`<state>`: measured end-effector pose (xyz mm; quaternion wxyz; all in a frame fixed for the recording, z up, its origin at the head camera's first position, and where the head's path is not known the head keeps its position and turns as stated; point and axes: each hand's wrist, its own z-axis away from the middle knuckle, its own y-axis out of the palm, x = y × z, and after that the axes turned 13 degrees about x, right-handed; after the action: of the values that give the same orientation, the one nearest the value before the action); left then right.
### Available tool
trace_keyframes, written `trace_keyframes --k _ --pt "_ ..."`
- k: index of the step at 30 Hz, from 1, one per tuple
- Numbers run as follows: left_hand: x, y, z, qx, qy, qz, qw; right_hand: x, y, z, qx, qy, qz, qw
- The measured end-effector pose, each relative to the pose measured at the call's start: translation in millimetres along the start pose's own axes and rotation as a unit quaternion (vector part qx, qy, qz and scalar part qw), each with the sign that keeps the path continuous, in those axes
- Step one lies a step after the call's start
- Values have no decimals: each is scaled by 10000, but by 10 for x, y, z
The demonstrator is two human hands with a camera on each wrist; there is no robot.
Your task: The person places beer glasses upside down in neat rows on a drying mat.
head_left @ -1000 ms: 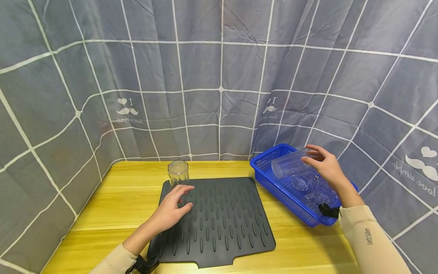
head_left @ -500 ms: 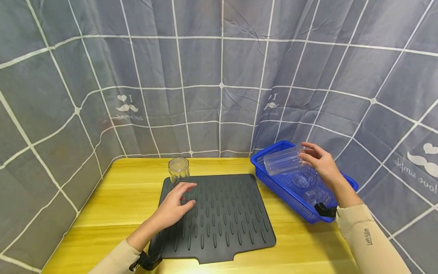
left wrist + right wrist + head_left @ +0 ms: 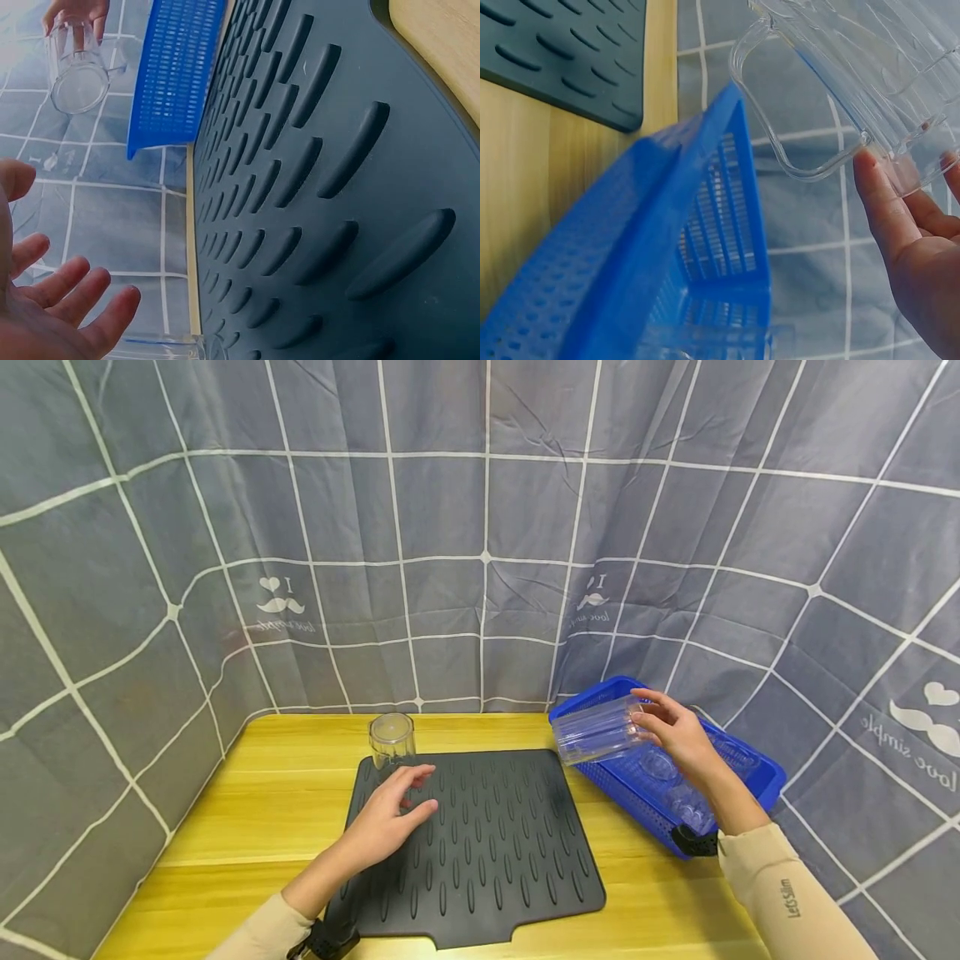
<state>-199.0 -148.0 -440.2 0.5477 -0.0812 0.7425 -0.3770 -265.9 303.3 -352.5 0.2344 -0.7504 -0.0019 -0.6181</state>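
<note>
My right hand (image 3: 678, 739) grips one end of a clear mug (image 3: 596, 731), which lies tilted nearly sideways over the left rim of the blue basket (image 3: 633, 802). The mug's looped handle (image 3: 780, 142) shows in the right wrist view, with my thumb against the rim beside it. My left hand (image 3: 386, 818) hovers over the left part of the dark ribbed drying mat (image 3: 495, 843), fingers loosely bent and holding nothing. Just beyond it a clear glass (image 3: 392, 739) stands, seemingly base up, at the mat's far left corner; its lower part is partly hidden.
Several clear glasses (image 3: 660, 766) lie inside the basket, to the mat's right. A yellow wood-grain table (image 3: 247, 793) lies under everything. A grey curtain (image 3: 450, 593) with white lines encloses the back and sides.
My right hand has moved left with the mug, from above the basket's inside to over its left rim. The left hand has shifted only slightly to the right.
</note>
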Motion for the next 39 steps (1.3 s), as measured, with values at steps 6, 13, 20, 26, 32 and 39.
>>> trace_keyframes --k 6,13,20,26,32,39 --pt "-23 16 -26 -35 66 21 10000 -10 110 -8 26 28 -104 9999" --pt "-31 90 -37 65 31 234 9997 -62 261 28 81 288 -221 9993" --pt "-79 106 -86 32 114 135 9998 -76 417 25 95 288 -476 9984" --pt "-119 108 -126 13 223 253 9994 -103 543 6 111 223 -718 9971" --pt "-144 147 -138 95 158 323 9993 -154 698 22 154 232 -1209 9923" --pt "-207 173 -208 63 186 419 9989 -179 836 2 112 349 -1352 9901"
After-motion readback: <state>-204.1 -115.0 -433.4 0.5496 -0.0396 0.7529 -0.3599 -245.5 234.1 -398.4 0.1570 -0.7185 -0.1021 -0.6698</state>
